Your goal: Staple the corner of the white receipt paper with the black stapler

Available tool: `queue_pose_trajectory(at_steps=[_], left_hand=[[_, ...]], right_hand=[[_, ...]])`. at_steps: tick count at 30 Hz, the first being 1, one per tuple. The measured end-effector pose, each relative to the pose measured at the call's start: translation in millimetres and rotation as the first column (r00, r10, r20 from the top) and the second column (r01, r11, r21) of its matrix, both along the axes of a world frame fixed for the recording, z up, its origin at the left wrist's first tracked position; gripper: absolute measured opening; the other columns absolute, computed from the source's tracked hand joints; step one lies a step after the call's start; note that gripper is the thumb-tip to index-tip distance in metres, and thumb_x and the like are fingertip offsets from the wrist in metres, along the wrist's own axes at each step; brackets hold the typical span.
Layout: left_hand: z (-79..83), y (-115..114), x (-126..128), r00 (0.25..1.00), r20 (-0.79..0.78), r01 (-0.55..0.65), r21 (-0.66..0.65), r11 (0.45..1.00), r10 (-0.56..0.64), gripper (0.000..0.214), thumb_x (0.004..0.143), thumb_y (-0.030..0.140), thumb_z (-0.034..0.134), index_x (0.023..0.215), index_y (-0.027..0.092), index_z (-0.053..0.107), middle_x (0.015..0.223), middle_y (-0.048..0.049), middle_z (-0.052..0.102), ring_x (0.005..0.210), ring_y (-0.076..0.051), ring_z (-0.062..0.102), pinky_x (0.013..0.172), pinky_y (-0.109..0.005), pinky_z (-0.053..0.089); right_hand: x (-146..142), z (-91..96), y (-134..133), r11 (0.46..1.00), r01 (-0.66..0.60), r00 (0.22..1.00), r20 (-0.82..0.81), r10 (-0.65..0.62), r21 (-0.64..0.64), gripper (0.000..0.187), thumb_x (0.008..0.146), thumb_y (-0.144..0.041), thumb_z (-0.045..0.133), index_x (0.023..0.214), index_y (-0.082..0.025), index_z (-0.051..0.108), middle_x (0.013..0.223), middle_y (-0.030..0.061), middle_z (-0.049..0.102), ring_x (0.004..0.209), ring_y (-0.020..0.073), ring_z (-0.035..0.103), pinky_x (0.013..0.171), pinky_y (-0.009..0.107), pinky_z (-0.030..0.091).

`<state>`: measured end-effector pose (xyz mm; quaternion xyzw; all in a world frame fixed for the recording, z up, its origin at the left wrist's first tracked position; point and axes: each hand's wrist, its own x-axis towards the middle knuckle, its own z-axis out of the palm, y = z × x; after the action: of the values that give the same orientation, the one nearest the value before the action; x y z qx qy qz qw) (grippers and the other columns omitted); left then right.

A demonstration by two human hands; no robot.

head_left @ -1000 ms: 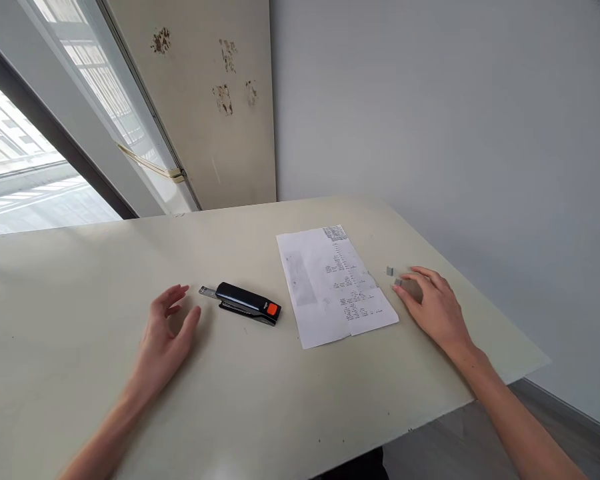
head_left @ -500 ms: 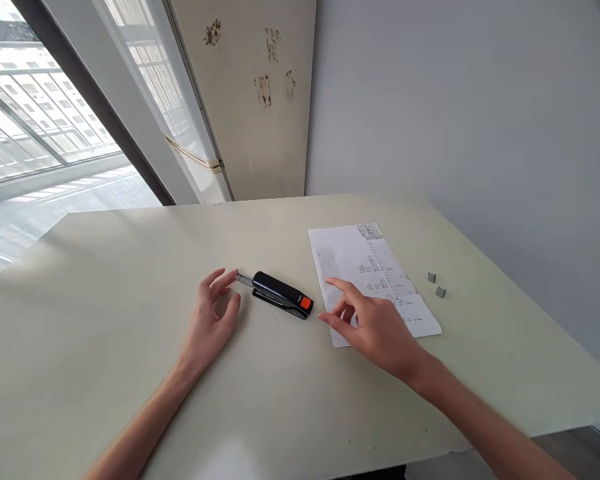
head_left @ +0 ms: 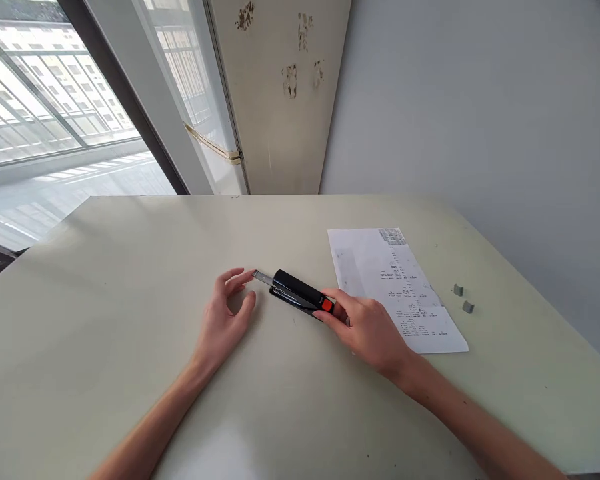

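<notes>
A black stapler (head_left: 300,291) with an orange-red button lies on the table, its metal tray (head_left: 263,277) slid out at the left end. My right hand (head_left: 373,330) grips the stapler's right end, thumb and fingers on either side near the button. At the other end, my left hand (head_left: 227,317) rests with fingers curved and apart, a fingertip touching the tip of the tray. The thumb of that hand stays clear of the stapler.
A printed sheet of paper (head_left: 365,267) lies right of the stapler, partly behind my right hand. Farther right sit two small grey pieces (head_left: 459,290) that look like staple strips. A fridge (head_left: 280,133) and a grey wall (head_left: 455,113) stand beyond the table (head_left: 145,300).
My right hand has closed on the stapler's right end, where it was apart before. My left hand keeps its place at the tray. The whole view has shifted slightly.
</notes>
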<state>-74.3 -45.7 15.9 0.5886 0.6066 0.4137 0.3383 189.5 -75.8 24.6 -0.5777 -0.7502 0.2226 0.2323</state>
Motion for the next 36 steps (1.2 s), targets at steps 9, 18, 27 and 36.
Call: queue_pose_trajectory(at_steps=[9,18,27,36], left_hand=[[-1.3,-0.8,-0.3,1.000,0.007,-0.021,-0.012,1.000,0.021,0.039,0.092,0.035,0.062,0.130,0.028,0.057,0.136,-0.0068,0.073,0.129,-0.028,0.065,0.114,-0.049,0.044],[0.7,-5.2,4.5,0.999,-0.046,-0.008,-0.026,1.000,0.007,0.040,0.088,0.033,0.065,0.127,0.030,0.057,0.137,-0.0035,0.073,0.130,-0.029,0.064,0.111,-0.051,0.047],[-8.3,-10.5,18.8,0.996,-0.080,0.053,0.058,0.997,-0.048,0.040,0.085,0.029,0.063,0.124,0.027,0.056,0.133,-0.0057,0.075,0.134,-0.027,0.063,0.119,-0.052,0.043],[39.0,-17.6,-36.0,0.833,-0.403,-0.224,0.380,0.897,0.378,0.059,0.089,0.043,0.069,0.144,0.030,0.054,0.159,-0.0083,0.055,0.159,-0.039,0.031,0.121,-0.062,0.040]], right_hand=[[0.7,1.7,6.5,0.997,-0.035,0.997,-0.075,0.031,-0.063,0.028,0.105,-0.046,0.055,0.121,-0.026,0.067,0.066,-0.0059,0.061,0.053,0.0151,0.049,0.055,0.029,0.044],[-2.7,10.9,14.5,0.989,-0.059,0.993,-0.114,0.043,-0.138,0.031,0.105,-0.049,0.054,0.123,-0.028,0.067,0.063,-0.0060,0.058,0.054,0.0165,0.051,0.057,0.030,0.045],[-8.0,8.8,20.1,0.988,-0.089,0.988,-0.138,0.072,-0.126,0.026,0.106,-0.044,0.055,0.123,-0.028,0.067,0.064,-0.0063,0.059,0.055,0.0160,0.053,0.056,0.028,0.046],[-3.9,-6.1,17.7,0.992,-0.105,0.993,-0.053,0.108,0.070,0.037,0.107,-0.036,0.051,0.141,-0.024,0.063,0.086,0.0017,0.076,0.067,0.0182,0.067,0.064,0.032,0.057]])
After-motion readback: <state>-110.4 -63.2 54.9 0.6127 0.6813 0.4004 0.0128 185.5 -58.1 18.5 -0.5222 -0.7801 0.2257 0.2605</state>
